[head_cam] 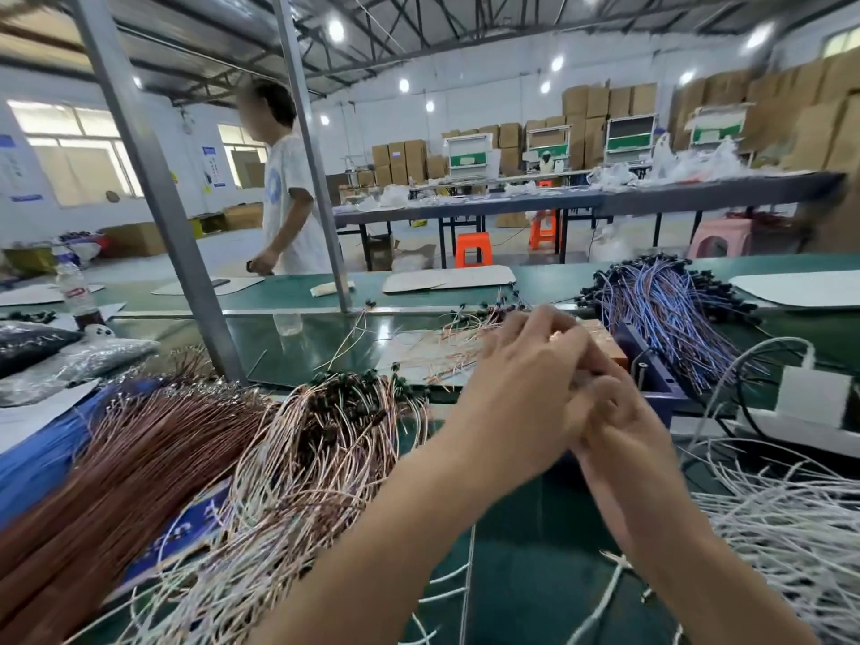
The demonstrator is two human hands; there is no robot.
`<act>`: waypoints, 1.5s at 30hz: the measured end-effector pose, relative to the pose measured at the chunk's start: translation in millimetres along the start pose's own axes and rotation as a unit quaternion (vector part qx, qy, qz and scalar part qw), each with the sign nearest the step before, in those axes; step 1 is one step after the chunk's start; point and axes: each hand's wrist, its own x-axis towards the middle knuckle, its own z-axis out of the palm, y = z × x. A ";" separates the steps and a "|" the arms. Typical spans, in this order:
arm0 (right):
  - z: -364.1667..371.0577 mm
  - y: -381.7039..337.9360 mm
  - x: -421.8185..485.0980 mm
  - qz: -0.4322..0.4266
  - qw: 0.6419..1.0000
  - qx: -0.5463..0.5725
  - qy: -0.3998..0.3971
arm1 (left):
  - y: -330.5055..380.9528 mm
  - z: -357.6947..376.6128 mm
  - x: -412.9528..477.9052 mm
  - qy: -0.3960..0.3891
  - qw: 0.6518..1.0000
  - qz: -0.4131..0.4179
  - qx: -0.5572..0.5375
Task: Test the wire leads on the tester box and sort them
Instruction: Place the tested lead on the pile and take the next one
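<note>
Wire leads lie in bundles all over the green surface. A pink-copper heap w/ black heads sits just left of the person's arms, touching a brown bundle further left. A blue-violet bundle lies behind the tester box, & white wires spread at right. The tester box is a blue case w/ a copper plate on top, directly under the hands & near a white power strip.

Left hand & right hand meet over the near edge of the box, touching each other. The left fingers are bunched & curled forward toward the plate. The right fingers are curled in under the left hand. Blur + overlap hide the tips, so it can't be told whether they pinch a lead, or which one.

The step in hand is prob. presenting one lead to the copper contact. To do it well, the person should:
- Keep a single lead in the pinch, w/ no second strand dragged along.
- Hold it by the insulation so the bare end meets the plate, not skin.
- Press it flat & steady rather than brushing past, so the box gets a clean reading.
- Keep the loose pink leads just behind the box off the plate, since they could give a false contact.

For sorting, the piles crowd each other, esp. pink vs brown. Each tested lead should drop well inside its own bundle, heads facing the same way, not on a border.
</note>
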 end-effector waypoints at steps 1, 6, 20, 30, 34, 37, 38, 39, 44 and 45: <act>-6.9 -2.0 -7.5 0.008 0.999 0.033 0.013 | 2.1 2.6 -2.8 -0.025 0.999 -0.014 -0.016; -23.5 18.6 -36.0 0.122 0.984 0.101 0.076 | 15.7 33.2 -51.7 -0.025 0.994 -0.067 -0.087; -72.2 -16.3 -45.3 0.053 0.946 0.207 0.246 | 1.5 45.9 -49.6 0.122 0.522 -0.398 -0.744; -63.2 16.8 -57.0 0.091 0.955 -0.274 0.070 | 33.9 90.1 -30.8 0.143 0.705 -0.353 -0.598; -55.9 18.7 -52.2 0.147 0.935 -0.323 -0.007 | 26.8 101.5 -34.8 0.219 0.713 -0.333 -0.577; -55.6 22.4 -53.0 0.161 0.925 -0.344 -0.023 | 17.2 108.4 -36.8 0.242 0.712 -0.324 -0.574; -56.5 23.8 -53.6 0.155 0.924 -0.349 -0.021 | 13.8 110.2 -36.4 0.248 0.711 -0.323 -0.573; -57.6 24.9 -54.3 0.149 0.926 -0.347 -0.017 | 10.4 111.5 -36.3 0.255 0.711 -0.324 -0.570; -65.7 25.4 -58.6 0.084 0.943 -0.319 0.037 | -15.4 106.4 -42.0 0.283 0.678 -0.336 -0.589; -68.5 24.4 -59.1 0.073 0.944 -0.317 0.054 | -21.8 104.3 -44.4 0.289 0.670 -0.344 -0.591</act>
